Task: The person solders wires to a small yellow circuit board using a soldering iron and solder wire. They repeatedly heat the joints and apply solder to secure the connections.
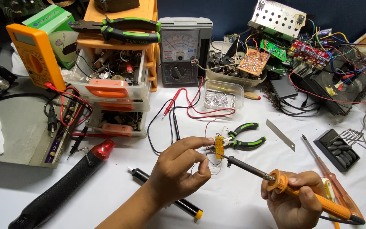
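Meanwhile, near the table's (242, 203) front edge, the left hand (178, 167) pinched a small yellow circuit board (219, 146) while the right hand (295, 199) gripped an orange soldering iron (284, 184), tip touching it.

1. A white worktop (242, 199) fills the view, smudged with dark specks and evenly lit.
2. Behind it stands a dark blue wall (234, 12).
3. Soft shadows fall on the worktop's lower left corner.
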